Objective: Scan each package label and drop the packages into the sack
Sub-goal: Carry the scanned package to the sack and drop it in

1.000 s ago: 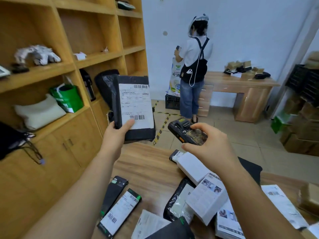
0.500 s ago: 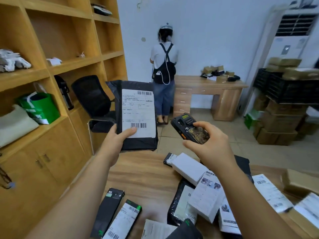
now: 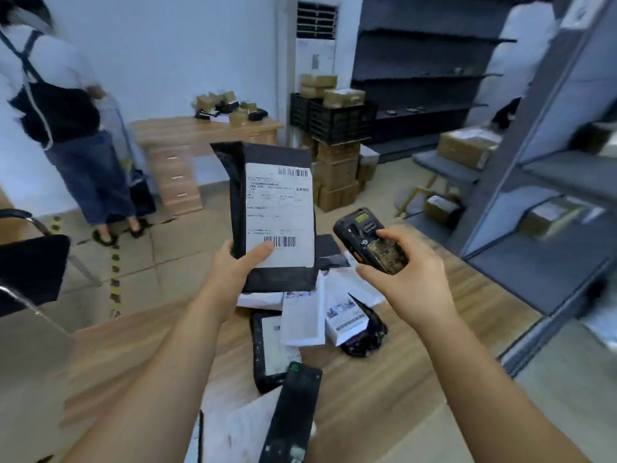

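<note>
My left hand [image 3: 233, 267] grips a black poly-mailer package [image 3: 272, 155] by its lower left corner, upright, with its white barcode label [image 3: 279, 212] facing me and my thumb on the label's bottom edge. To its right, my right hand [image 3: 405, 279] holds a black handheld scanner [image 3: 364, 237], whose head points up and away beside the package. Below both hands lie several more packages [image 3: 302, 317] in black bags and white boxes on the wooden table [image 3: 400, 389]. No sack is in sight.
A person in a white shirt [image 3: 63, 128] stands at the far left near a wooden desk [image 3: 187, 138]. Cardboard boxes [image 3: 335, 175] and black crates are stacked by the back wall. Grey metal shelving [image 3: 534, 182] fills the right. A black chair [image 3: 30, 269] sits at the left edge.
My view has swung sharply right, from the wooden wall shelves to the grey shelving. Both hands keep their grip, and the package and scanner stay in front of me.
</note>
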`<state>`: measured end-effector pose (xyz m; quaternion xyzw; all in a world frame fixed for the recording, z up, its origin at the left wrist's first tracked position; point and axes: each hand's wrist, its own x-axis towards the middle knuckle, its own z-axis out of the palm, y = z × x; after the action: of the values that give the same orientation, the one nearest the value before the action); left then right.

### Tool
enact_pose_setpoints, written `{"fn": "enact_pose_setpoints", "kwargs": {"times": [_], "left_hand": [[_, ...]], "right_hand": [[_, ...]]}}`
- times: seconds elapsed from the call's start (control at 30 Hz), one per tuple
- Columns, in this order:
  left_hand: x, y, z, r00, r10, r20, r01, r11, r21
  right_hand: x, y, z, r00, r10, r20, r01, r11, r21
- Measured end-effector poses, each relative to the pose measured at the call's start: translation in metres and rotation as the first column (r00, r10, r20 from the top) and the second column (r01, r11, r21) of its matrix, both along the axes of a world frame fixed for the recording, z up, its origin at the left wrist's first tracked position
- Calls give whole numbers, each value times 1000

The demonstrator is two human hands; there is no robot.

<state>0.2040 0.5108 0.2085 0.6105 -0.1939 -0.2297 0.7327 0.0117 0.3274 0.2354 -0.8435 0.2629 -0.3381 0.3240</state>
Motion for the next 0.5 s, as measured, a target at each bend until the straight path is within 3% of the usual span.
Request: {"fn": "enact_pose_setpoints", "kwargs": {"times": [0.27, 0.5], "left_hand": [[-123, -166, 20, 900, -422, 105, 419, 906, 49], [-286, -305, 10, 790, -600, 127, 590, 800, 115]], "right_hand": [[-176, -85, 8, 912, -405, 62, 406, 914, -1], [-355, -160, -1, 754, -655, 45, 656, 755, 9]]}}
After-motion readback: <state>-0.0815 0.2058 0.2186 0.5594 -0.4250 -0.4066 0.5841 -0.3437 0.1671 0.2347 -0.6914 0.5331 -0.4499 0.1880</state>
